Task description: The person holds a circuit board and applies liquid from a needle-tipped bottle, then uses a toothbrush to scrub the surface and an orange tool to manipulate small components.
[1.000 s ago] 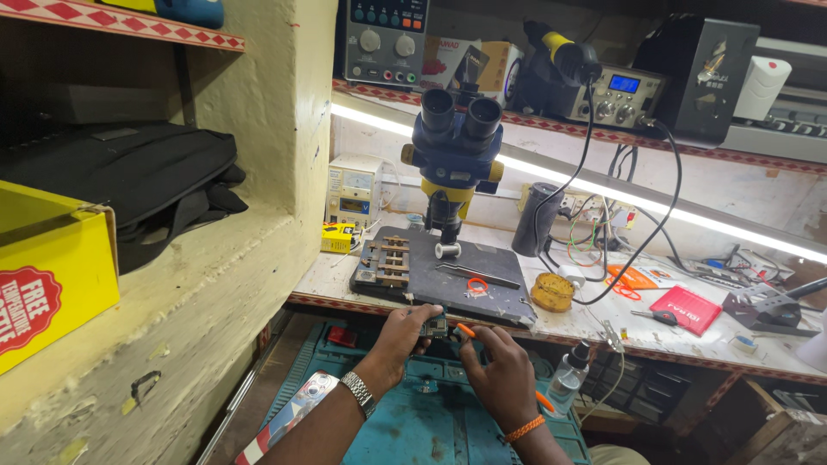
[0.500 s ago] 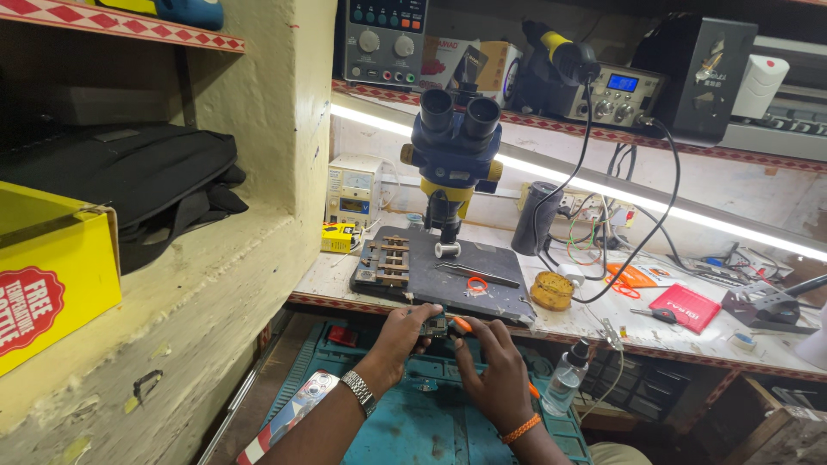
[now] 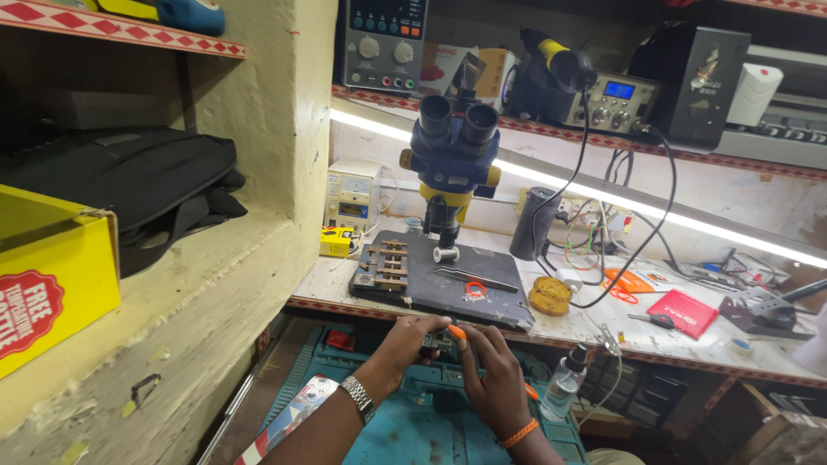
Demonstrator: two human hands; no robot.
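Small part worked with an orange-handled tool over the teal mat, below the microscope bench.

A small dark component (image 3: pixel 437 342) is pinched between the curled fingers of the left hand (image 3: pixel 405 340), just under the front edge of the black microscope base plate (image 3: pixel 448 284). An orange-handled tool (image 3: pixel 457 332) is gripped narrowly in the right hand (image 3: pixel 493 379), tip touching the component. Both are held above the teal work mat (image 3: pixel 413 426); too small to tell what the part is. The stereo microscope (image 3: pixel 452 159) is not in use, and tweezers (image 3: pixel 474 275) lie untouched on its plate. Judged as mid-step: part in hand and being worked, nothing yet set down; finer progress cannot be told. A small clear bottle (image 3: pixel 564 383) stands just beside the right hand.
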